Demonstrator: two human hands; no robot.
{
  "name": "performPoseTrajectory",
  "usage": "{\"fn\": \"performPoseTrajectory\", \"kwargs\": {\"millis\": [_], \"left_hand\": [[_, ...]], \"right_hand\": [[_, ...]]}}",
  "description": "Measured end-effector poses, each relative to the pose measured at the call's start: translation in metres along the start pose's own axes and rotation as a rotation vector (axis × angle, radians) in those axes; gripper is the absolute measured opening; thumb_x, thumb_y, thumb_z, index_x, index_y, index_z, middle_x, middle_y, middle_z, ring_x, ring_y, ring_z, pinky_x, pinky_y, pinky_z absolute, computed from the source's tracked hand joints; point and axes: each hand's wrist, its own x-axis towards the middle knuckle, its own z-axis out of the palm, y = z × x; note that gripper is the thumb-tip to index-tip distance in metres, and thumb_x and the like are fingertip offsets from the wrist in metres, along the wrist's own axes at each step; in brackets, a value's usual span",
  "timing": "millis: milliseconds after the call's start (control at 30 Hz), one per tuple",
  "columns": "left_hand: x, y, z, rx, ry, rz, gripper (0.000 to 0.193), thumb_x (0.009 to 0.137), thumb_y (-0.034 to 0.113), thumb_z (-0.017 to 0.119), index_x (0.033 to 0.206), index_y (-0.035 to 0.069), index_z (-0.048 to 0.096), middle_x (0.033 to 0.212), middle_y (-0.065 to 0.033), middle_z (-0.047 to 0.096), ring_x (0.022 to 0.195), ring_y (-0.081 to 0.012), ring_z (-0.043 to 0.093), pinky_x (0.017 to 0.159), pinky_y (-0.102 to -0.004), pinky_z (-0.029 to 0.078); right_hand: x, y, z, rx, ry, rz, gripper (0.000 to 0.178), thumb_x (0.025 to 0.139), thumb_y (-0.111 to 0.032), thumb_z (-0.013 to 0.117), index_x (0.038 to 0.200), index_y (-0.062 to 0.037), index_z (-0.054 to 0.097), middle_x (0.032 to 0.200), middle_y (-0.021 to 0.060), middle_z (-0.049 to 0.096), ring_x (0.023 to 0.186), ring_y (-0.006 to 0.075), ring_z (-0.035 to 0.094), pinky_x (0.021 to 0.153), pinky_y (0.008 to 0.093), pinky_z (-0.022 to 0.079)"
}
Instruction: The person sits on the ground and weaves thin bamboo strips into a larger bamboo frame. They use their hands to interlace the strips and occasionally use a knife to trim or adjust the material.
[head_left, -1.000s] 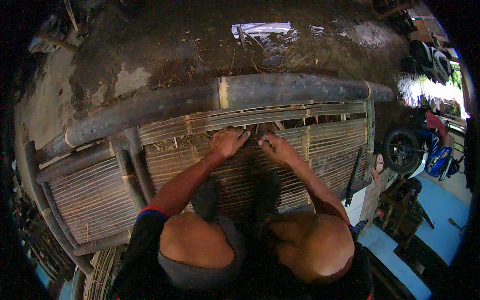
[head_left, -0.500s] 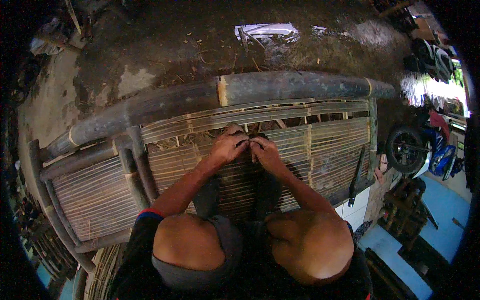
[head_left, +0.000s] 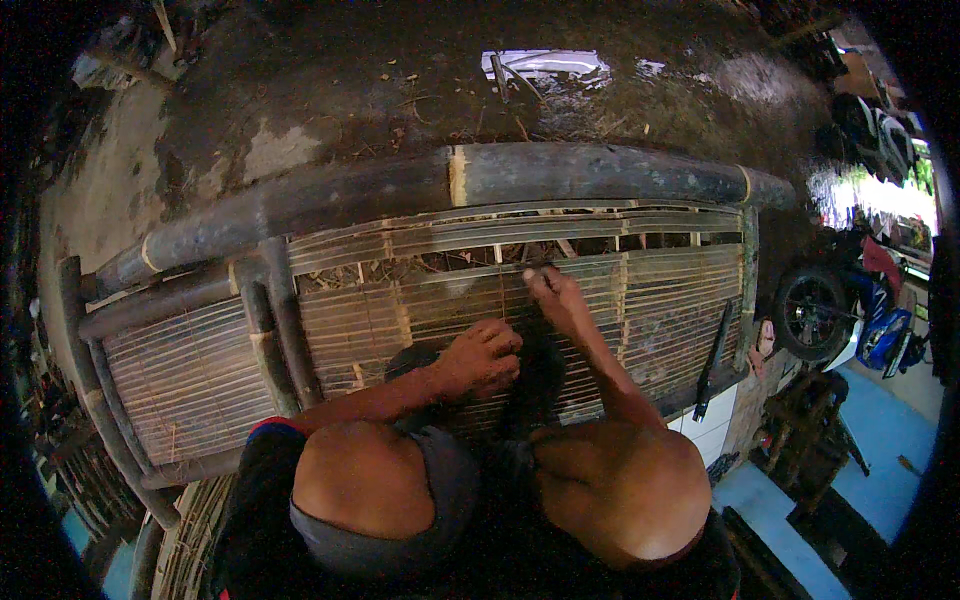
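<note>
By dark floor (head_left: 340, 90) and motorbike (head_left: 812, 313).
Above slatted bamboo frame (head_left: 680, 290), with curled right hand (head_left: 553, 292) toward far edge, curled left hand (head_left: 480, 358) nearer; cannot tell tightness or hold.

The thick bamboo pole (head_left: 600, 172) looks smooth with a dull sheen, broken by a rough, pale node ring (head_left: 458, 176). The thin slats (head_left: 685, 270), apparently split bamboo, are smooth and faintly glossy. The floor (head_left: 330, 110) looks rough and mostly matt, but shiny toward the right. The sleeve (head_left: 248, 490) is matt dark cloth, the motorcycle tyre (head_left: 785, 328) dull black rubber, and the blue bodywork (head_left: 881, 318) beside it smooth and glossy. The white tiles (head_left: 710, 425) look flat and smooth.
</note>
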Motion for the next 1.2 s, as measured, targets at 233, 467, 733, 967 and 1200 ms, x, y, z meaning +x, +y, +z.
{"fn": "performPoseTrajectory", "kwargs": {"millis": [233,467,733,967,1200], "left_hand": [[0.015,-0.001,-0.012,-0.207,0.043,-0.211,0.023,0.079,0.016,0.069,0.099,0.008,0.061,0.11,-0.0135,0.057,0.108,-0.0348,0.055,0.095,-0.0461,0.045],[0.007,-0.085,0.002,0.054,-0.121,-0.839,0.039,0.091,0.028,0.055,0.123,0.007,0.059,0.112,-0.0216,0.064,0.104,-0.0396,0.061,0.092,-0.0479,0.048],[-0.012,-0.134,0.035,0.103,-0.488,-0.899,0.049,0.096,0.042,0.042,0.136,0.014,0.048,0.112,-0.0222,0.065,0.103,-0.0394,0.063,0.094,-0.0521,0.047],[0.028,-0.108,0.018,0.057,-0.504,-0.982,0.058,0.095,0.045,0.043,0.147,0.02,0.036,0.119,-0.0214,0.062,0.112,-0.0411,0.059,0.101,-0.055,0.041],[-0.006,-0.128,0.039,0.025,-0.459,-0.842,0.047,0.096,0.039,0.043,0.136,0.015,0.046,0.112,-0.0207,0.066,0.107,-0.0392,0.062,0.095,-0.0538,0.044]], "right_hand": [[0.008,0.013,0.043,0.316,-0.371,-0.16,0.034,0.096,-0.033,0.056,0.104,-0.001,0.066,0.091,0.01,0.068,0.086,0.0197,0.062,0.077,0.0345,0.049],[-0.032,-0.029,0.01,-0.523,0.16,-0.546,0.014,0.091,-0.015,0.059,0.101,-0.0053,0.061,0.109,0.0192,0.063,0.098,0.0403,0.058,0.086,0.045,0.048],[-0.025,-0.014,0.033,-0.531,0.217,-0.656,0.014,0.09,-0.012,0.061,0.1,-0.0031,0.061,0.119,0.0185,0.06,0.121,0.0397,0.052,0.098,0.0488,0.047],[-0.03,-0.017,0.015,-0.411,0.215,-0.491,0.016,0.089,-0.016,0.064,0.094,-0.001,0.064,0.114,0.0176,0.064,0.113,0.0363,0.058,0.093,0.045,0.051],[-0.015,-0.066,-0.017,0.162,0.143,-0.398,0.026,0.095,-0.024,0.06,0.096,0.0008,0.066,0.118,0.0131,0.064,0.102,0.027,0.062,0.088,0.04,0.048]]}}
